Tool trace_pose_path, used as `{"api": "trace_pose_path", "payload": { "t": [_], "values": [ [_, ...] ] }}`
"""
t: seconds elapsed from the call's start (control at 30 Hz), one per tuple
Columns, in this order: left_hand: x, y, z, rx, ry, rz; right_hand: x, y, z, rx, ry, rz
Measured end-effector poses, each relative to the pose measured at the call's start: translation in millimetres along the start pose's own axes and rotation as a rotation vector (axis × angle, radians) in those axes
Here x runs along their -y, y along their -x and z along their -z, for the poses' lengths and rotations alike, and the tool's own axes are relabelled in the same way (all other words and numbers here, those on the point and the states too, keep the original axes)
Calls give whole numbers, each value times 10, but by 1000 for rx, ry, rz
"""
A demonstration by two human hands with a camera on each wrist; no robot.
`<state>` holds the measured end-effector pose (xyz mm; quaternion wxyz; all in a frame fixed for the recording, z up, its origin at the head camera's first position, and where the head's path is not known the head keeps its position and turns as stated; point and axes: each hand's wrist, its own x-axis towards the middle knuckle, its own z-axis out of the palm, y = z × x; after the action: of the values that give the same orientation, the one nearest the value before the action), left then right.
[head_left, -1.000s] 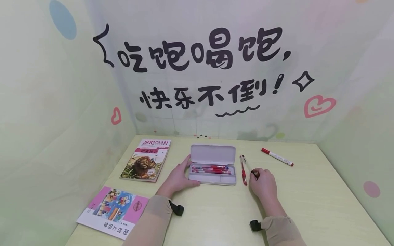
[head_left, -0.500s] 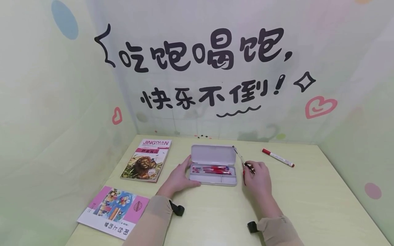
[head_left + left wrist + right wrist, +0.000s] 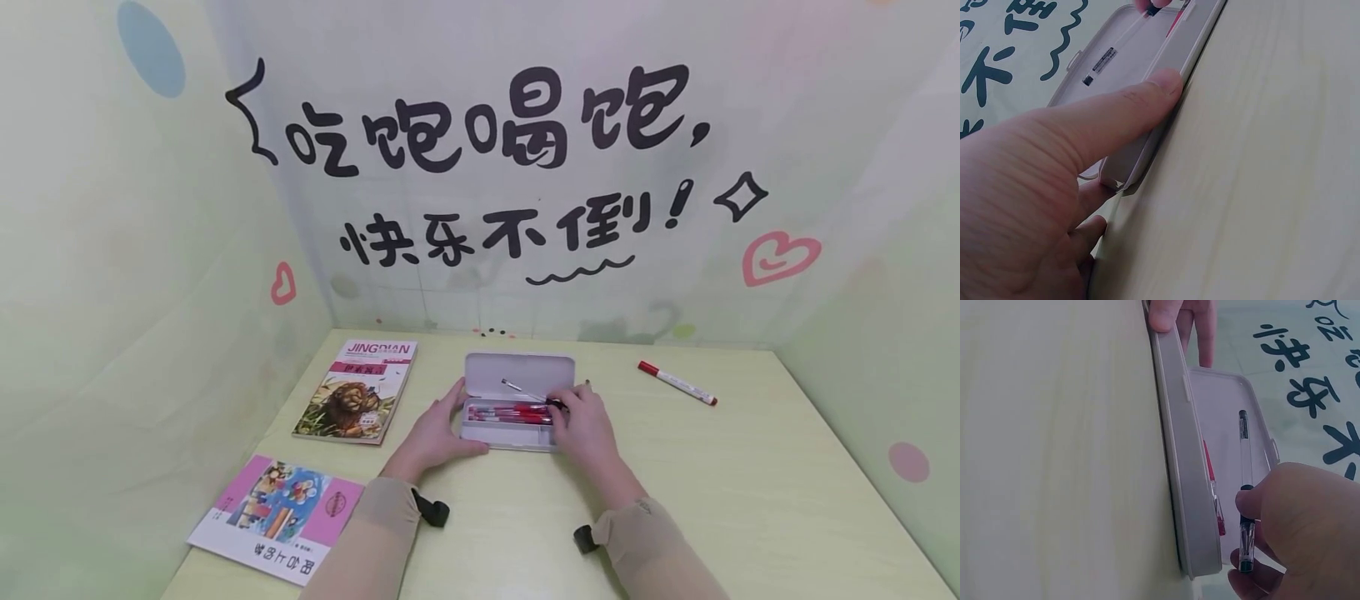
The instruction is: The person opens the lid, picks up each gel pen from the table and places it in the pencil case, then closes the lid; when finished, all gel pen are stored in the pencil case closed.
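A pale yellow-green wood-grain surface (image 3: 750,500) set in a corner booth of printed backdrop walls.

The pastel back wall (image 3: 480,50) carries large black hand-drawn Chinese characters (image 3: 487,125) in two rows, a black wavy underline (image 3: 579,271), a black four-pointed star (image 3: 740,197) and a pink heart (image 3: 778,257). The greenish left wall (image 3: 112,292) shows a blue oval (image 3: 151,47) near the top and a small pink heart outline (image 3: 282,282) by the corner. The right wall (image 3: 885,333) bears a pink dot (image 3: 908,461). Light falls soft and even, with only faint shadows. The surface meets all three walls; no floor or window shows.
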<state>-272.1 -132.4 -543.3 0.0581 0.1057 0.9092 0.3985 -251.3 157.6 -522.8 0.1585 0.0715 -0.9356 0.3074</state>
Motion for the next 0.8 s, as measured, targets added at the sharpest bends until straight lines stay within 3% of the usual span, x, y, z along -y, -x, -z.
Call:
{"api": "trace_pose_path", "payload": {
  "t": [0.2, 0.47, 0.8],
  "values": [
    [12, -2, -7, 5, 3, -14, 79, -74, -113, -13, 89, 113],
    [25, -9, -6, -4, 15, -33, 237, -100, -217, 12, 134, 189],
    [19, -9, 2, -1, 13, -44, 383, -107, -252, 118, 176, 136]
  ]
}}
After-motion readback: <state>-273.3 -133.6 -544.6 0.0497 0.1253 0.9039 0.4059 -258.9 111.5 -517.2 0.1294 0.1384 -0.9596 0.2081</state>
